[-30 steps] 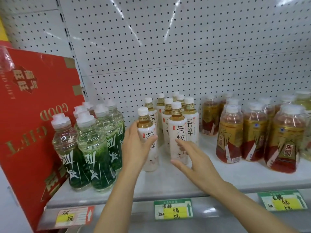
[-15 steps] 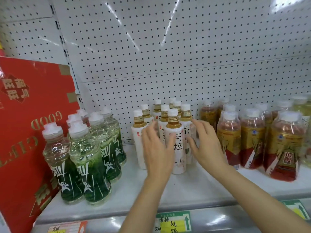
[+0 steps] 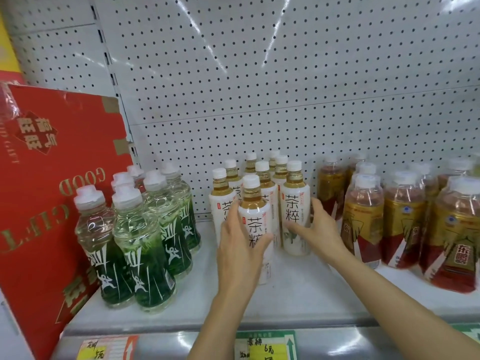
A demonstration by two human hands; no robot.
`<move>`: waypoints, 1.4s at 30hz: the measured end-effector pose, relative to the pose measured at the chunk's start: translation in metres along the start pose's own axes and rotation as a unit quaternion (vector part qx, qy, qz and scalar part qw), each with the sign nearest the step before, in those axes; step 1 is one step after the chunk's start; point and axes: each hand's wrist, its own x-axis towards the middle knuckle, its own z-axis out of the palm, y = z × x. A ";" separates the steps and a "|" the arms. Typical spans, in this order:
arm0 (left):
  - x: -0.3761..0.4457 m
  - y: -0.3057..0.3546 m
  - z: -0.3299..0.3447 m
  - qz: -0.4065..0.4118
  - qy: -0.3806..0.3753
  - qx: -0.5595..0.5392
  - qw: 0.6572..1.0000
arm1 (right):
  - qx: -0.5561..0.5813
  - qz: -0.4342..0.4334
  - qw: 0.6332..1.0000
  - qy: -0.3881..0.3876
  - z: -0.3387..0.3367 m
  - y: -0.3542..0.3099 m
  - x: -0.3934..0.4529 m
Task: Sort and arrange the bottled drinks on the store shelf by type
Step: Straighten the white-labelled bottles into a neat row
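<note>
Bottled drinks sit in three bunches along the white shelf (image 3: 298,294), all standing upright. Green-label bottles (image 3: 145,245) crowd the left end, right beside a red gift box (image 3: 46,193) leaning at that corner. White-label tea bottles (image 3: 265,183) cluster in the middle, toward the pegboard back wall (image 3: 259,87). Gold-and-red bottles (image 3: 405,216) fill the right end.

Both forearms come in from the bottom edge, angled up and inward toward the middle cluster. The left hand (image 3: 240,252) is wrapped around the front tea bottle (image 3: 255,229), the one nearest the shelf's front edge: palm on its left side, fingers curled across the lower label. The right hand (image 3: 320,229) reaches in from the right, thumb up by the shoulder of the label, fingers curved round the lower part of the right tea bottle (image 3: 296,206). So it's holding that one too, as far as I can see. Its wrist sits just beside the nearest gold-and-red bottle; can't tell if they actually touch.

Price tags (image 3: 265,345) run along the front lip of the shelf, a green-and-yellow one right under the tea group.
</note>
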 end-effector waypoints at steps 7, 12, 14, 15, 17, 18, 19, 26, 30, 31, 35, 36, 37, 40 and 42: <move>0.010 -0.025 -0.036 -0.071 0.009 -0.020 0.997 | 0.001 0.001 1.000 0.006 0.000 0.001 -0.004; 0.018 -0.029 -0.039 -0.071 0.000 -0.030 0.997 | 0.020 -0.005 1.000 -0.015 -0.002 -0.011 -0.021; 0.017 -0.030 -0.038 -0.071 0.006 -0.009 0.997 | 0.038 -0.011 0.999 -0.024 -0.003 -0.019 -0.034; 0.014 -0.027 -0.038 -0.069 0.026 0.017 0.997 | 0.052 -0.013 0.998 -0.025 -0.004 -0.023 -0.041; 0.003 -0.013 -0.035 -0.040 0.114 0.045 0.992 | 0.070 -0.028 0.997 -0.017 -0.005 -0.031 -0.054; -0.004 -0.002 -0.033 -0.016 0.145 0.025 0.989 | 0.071 -0.042 0.996 -0.013 -0.005 -0.036 -0.059; -0.010 0.010 -0.030 -0.001 0.140 -0.002 0.990 | 0.069 -0.057 0.996 -0.013 -0.004 -0.042 -0.064; -0.012 0.030 -0.024 -0.016 0.041 -0.071 0.996 | 0.028 -0.142 0.984 -0.107 0.013 -0.069 -0.079; -0.013 0.011 -0.050 -0.016 0.057 -0.081 0.995 | 0.024 -0.136 0.980 -0.145 0.002 -0.060 -0.060; -0.013 0.007 -0.055 -0.009 0.063 -0.078 0.995 | 0.026 -0.124 0.986 -0.109 0.003 -0.056 -0.052; -0.014 -0.006 -0.062 -0.015 0.073 -0.078 0.994 | -0.037 -0.051 0.998 -0.021 0.019 -0.041 -0.017; -0.014 -0.009 -0.062 -0.019 0.076 -0.085 0.993 | -0.046 -0.040 0.998 -0.018 0.025 -0.038 -0.011; -0.014 -0.013 -0.062 -0.025 0.079 -0.091 0.992 | -0.048 -0.033 0.998 -0.014 0.031 -0.034 -0.006; -0.015 -0.019 -0.062 -0.031 0.077 -0.100 0.992 | -0.081 -0.009 0.997 0.014 0.049 -0.029 0.003; -0.015 -0.022 -0.061 -0.027 0.069 -0.097 0.993 | -0.125 0.004 0.991 0.051 0.058 -0.031 0.006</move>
